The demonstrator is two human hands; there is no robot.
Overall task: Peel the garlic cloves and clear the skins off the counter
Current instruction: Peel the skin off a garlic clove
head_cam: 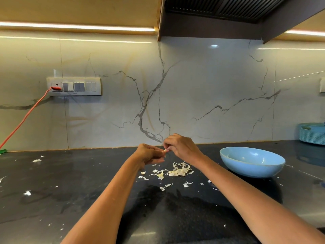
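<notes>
Both my hands are raised above the dark counter (pixel 88 182), close together. My left hand (pixel 149 154) holds a small pale garlic clove (pixel 165 150) in its curled fingers. My right hand (pixel 181 147) pinches the same clove at its tip with thumb and fingers. Below the hands a heap of white garlic skins (pixel 177 171) lies on the counter, with loose flakes (pixel 163 188) scattered in front of it. A light blue bowl (pixel 252 162) stands to the right of the skins; I cannot see anything inside it.
Stray skin flakes (pixel 36 160) lie far left on the counter. An orange cable (pixel 26 117) runs from the wall socket panel (pixel 73 86) down to the left. A teal basket (pixel 312 132) stands at the far right against the marble backsplash.
</notes>
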